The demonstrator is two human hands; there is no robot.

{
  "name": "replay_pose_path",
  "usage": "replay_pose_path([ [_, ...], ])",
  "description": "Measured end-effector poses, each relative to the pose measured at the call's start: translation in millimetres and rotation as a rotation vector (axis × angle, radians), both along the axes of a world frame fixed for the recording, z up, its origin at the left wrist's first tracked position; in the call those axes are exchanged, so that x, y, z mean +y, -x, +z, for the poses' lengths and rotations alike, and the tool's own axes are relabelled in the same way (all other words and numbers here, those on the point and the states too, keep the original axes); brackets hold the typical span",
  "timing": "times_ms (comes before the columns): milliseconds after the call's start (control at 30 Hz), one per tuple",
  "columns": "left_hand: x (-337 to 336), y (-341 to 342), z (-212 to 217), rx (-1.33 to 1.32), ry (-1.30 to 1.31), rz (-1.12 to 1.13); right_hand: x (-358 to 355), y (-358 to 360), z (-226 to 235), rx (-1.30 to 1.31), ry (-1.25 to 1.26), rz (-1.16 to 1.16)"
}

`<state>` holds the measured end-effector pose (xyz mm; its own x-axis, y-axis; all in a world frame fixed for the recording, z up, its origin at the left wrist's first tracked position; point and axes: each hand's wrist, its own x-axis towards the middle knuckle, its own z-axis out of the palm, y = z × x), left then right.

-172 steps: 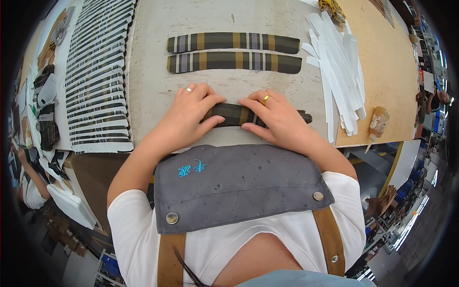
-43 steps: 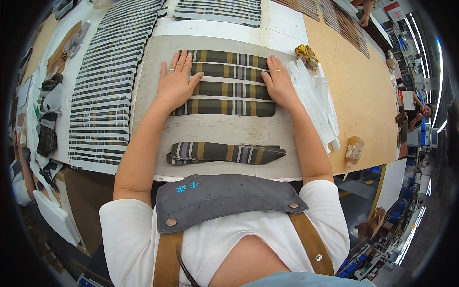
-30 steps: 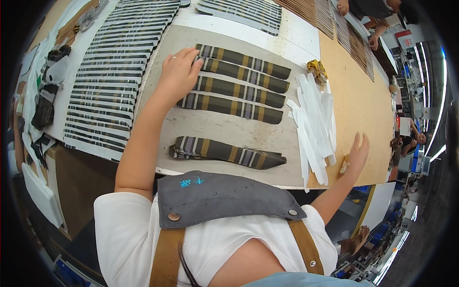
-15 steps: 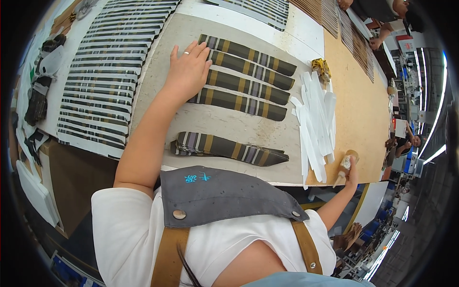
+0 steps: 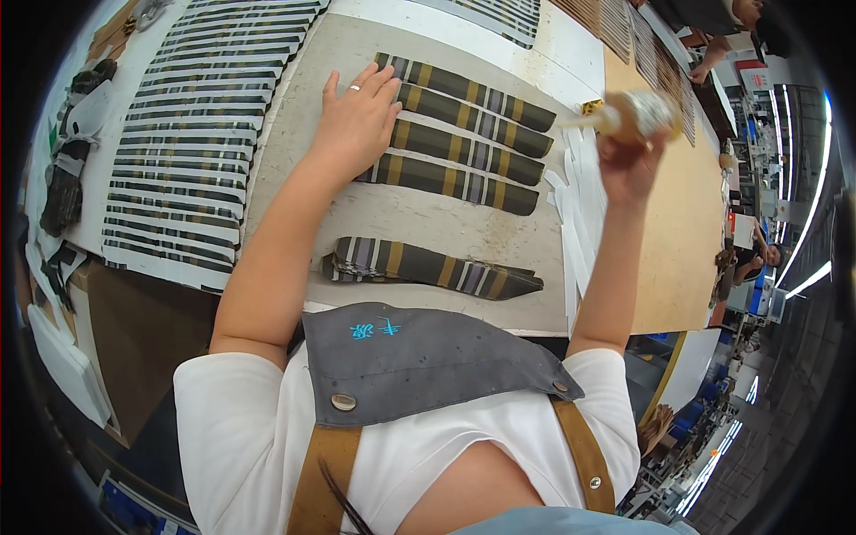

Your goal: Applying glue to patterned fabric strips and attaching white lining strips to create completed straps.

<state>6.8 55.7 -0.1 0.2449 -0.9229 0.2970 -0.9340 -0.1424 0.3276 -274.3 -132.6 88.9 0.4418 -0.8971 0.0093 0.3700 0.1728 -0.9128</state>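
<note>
My left hand (image 5: 359,125) lies with spread fingers on the left ends of several dark plaid fabric strips (image 5: 473,147), laid in a slanting row on a grey board (image 5: 294,116). In my right hand (image 5: 631,165) is a squeeze bottle (image 5: 644,116) with a pale, thin nozzle, held tilted above the right side. Its nozzle points left, close to the right end of the farthest strip; whether it touches cannot be made out. Closer to me lies a stack of plaid strips (image 5: 437,267). Loose white strips (image 5: 580,214) lie partly behind my right forearm.
On the left, a white board (image 5: 94,209) carries rows of plaid strips with white strips (image 5: 187,143). More plaid strips (image 5: 504,20) and brown strips (image 5: 615,40) lie at the far side. A co-worker's hand (image 5: 700,73) is at the far right, beyond the wooden tabletop (image 5: 682,241).
My right hand has lifted the squeeze bottle from the near right edge up and away from me, toward the strips' right ends. My left hand stays nearly in place.
</note>
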Motion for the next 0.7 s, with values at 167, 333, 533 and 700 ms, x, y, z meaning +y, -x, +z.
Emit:
replay_pose_path([
  [167,0,0,-3,0.011,-0.011,-0.007,-5,-74,-28,0.048,-0.050,0.199],
  [333,1,1,-3,-0.007,-0.024,-0.002,1,-109,-43,0.210,0.059,0.128],
  [533,1,1,-1,-0.011,-0.047,0.004,8,-120,-42,0.291,0.154,0.131],
  [700,-1,0,-4,-0.016,-0.027,0.008,10,-128,-40,0.327,0.319,0.137],
])
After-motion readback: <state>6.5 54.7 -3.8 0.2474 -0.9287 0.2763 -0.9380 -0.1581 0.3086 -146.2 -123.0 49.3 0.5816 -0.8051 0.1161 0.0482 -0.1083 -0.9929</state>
